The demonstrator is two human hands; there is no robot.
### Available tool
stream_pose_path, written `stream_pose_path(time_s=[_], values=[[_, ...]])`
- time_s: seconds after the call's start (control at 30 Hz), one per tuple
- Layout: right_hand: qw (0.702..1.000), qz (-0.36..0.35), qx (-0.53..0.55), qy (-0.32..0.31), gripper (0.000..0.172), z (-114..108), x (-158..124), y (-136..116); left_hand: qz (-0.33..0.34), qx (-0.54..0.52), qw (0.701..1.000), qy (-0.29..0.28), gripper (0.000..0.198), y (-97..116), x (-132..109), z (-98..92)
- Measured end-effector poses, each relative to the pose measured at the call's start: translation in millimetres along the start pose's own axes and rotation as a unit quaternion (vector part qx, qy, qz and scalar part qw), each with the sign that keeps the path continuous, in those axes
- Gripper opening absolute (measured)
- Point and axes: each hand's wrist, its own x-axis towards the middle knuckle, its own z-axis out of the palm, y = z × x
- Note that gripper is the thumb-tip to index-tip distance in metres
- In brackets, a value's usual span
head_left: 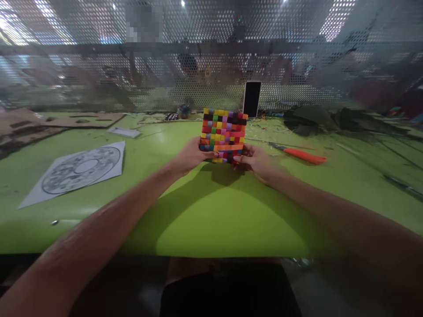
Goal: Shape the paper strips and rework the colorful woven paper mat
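Observation:
A small square of woven, many-coloured strips (224, 135) is held tilted up above the green table, its checkered face toward me. My left hand (194, 155) grips its lower left corner, with the thumb across the front. At the lower right edge my right hand (253, 160) pinches it, thumb in front and fingers partly behind. The fingers at the back of the square are mostly hidden. To the right of my right hand lies an orange-handled tool (304, 155) with a thin dark end, its kind unclear.
A paper with a round printed pattern (82, 169) lies left, near a small white tray-like piece (124, 132) and cut cardboard (76, 119). A phone (252, 99) leans against the perforated metal screen (148, 75). Dark leaf-like scraps (312, 119) lie back right on the green table (224, 220).

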Motion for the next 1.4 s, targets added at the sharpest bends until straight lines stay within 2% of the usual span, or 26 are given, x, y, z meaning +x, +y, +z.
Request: stream_pose_path(time_s=[0.17, 0.27, 0.37, 0.47, 0.63, 0.87, 1.17, 1.4], values=[[0.999, -0.031, -0.008, 0.023, 0.032, 0, 3, 4, 0.001, -0.007, 1.000, 0.013, 0.057, 0, -1, 1.5], [0.998, -0.053, -0.031, 0.029, 0.028, 1, 3, 5, -0.001, 0.018, 0.998, 0.056, 0.080, 1, -2, 1.5], [0.997, -0.056, -0.055, 0.026, 0.027, 2, 2, 6, 0.030, 0.043, 0.992, 0.111, 0.112, 0, -2, 3.5], [0.996, -0.071, -0.056, 0.005, 0.025, 2, 3, 10, 0.087, 0.031, 0.991, 0.101, 0.127, -3, -2, 7.7], [0.993, -0.092, -0.075, -0.018, 0.022, 0, 4, 12, 0.117, 0.016, 0.990, 0.080, 0.119, -7, -2, 10.3], [0.992, -0.093, -0.069, -0.041, 0.031, -1, 0, 11, 0.072, -0.024, 0.997, 0.025, 0.119, -2, -7, 6.9], [0.993, -0.089, -0.059, -0.053, 0.032, -2, -2, 9, 0.060, -0.030, 0.998, 0.010, 0.116, -6, -6, 7.9], [0.993, -0.082, -0.060, -0.052, 0.033, -2, -1, 9, 0.047, -0.043, 0.997, 0.038, 0.115, -10, -5, 9.0]])
